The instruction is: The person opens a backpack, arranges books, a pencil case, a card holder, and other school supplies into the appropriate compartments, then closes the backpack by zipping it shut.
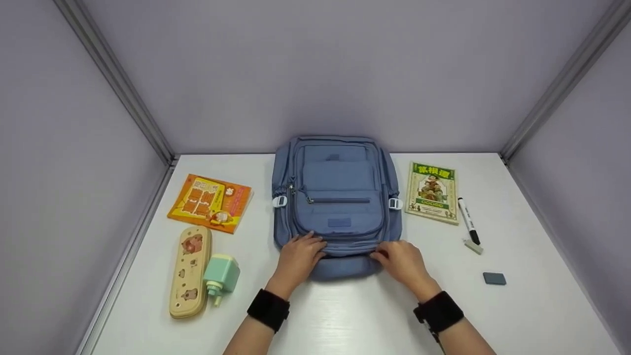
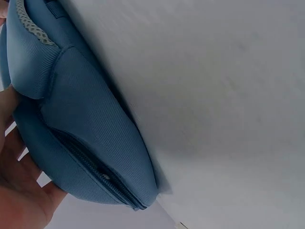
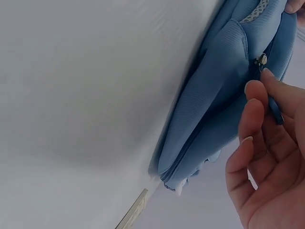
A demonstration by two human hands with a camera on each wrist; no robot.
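A blue backpack point(image 1: 337, 202) lies flat on the white table point(image 1: 345, 315), its front pockets facing up. My left hand point(image 1: 299, 256) rests on the near left edge of the backpack point(image 2: 81, 124), fingers laid fairly straight over the fabric. At the near right edge, my right hand point(image 1: 402, 260) has its fingers curled. In the right wrist view the right hand's fingertips point(image 3: 255, 102) pinch a blue zipper pull point(image 3: 275, 110) just below the metal slider point(image 3: 261, 59) on the backpack point(image 3: 214, 95).
Left of the backpack lie an orange booklet point(image 1: 209, 202), a beige pencil case point(image 1: 190, 271) and a mint green sharpener point(image 1: 221, 275). On the right lie a green book point(image 1: 433, 191), a black marker point(image 1: 468, 221) and a grey eraser point(image 1: 494, 278). Grey walls enclose three sides.
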